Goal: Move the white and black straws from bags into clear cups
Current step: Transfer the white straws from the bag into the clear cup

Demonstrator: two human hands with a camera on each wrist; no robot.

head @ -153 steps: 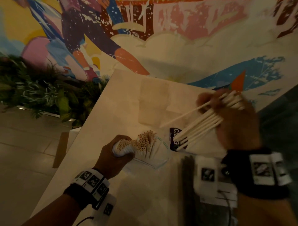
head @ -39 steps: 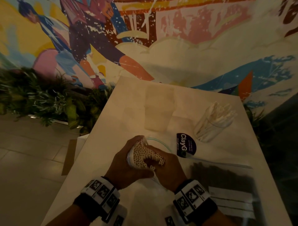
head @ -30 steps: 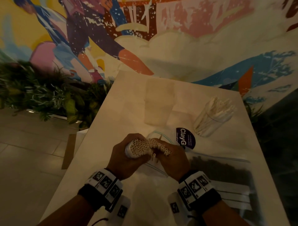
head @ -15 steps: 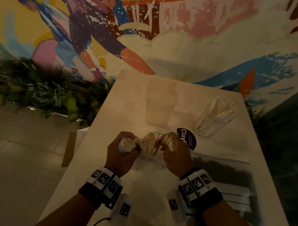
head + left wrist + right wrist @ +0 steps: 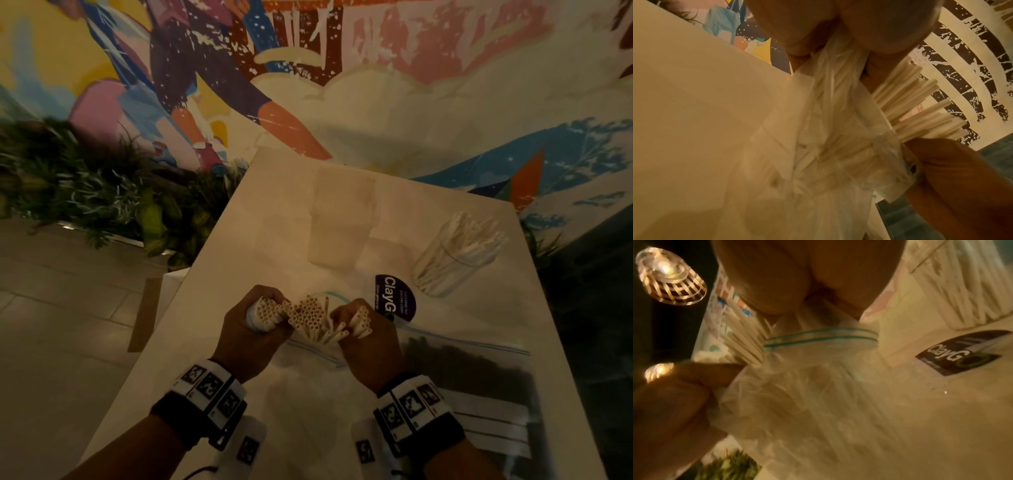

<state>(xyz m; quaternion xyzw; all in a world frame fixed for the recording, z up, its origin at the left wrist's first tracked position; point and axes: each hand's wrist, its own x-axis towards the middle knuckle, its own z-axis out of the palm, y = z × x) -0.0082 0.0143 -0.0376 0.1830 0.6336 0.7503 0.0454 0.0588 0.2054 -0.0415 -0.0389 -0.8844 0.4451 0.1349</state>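
Observation:
White straws (image 5: 308, 317) stand on end in a clear zip bag (image 5: 308, 346) at the table's middle. My left hand (image 5: 255, 329) grips one bunch of them together with the bag's left side (image 5: 834, 146). My right hand (image 5: 363, 337) grips a smaller bunch (image 5: 359, 322) split off to the right, seen as straws (image 5: 744, 340) in the right wrist view. A clear cup (image 5: 452, 263) at the right holds several white straws. An empty clear cup (image 5: 340, 219) stands farther back. A bag of black straws (image 5: 469, 380) lies flat at the right.
A dark round ClayGo sticker (image 5: 395, 298) sits on the white table (image 5: 274, 212) between my right hand and the filled cup. Plants (image 5: 102, 202) and a painted wall lie beyond the table's left and far edges. The floor drops off to the left.
The single bunch that both hands held together has been parted. My right hand has drawn a small bunch to the right while the left keeps the rest in the bag.

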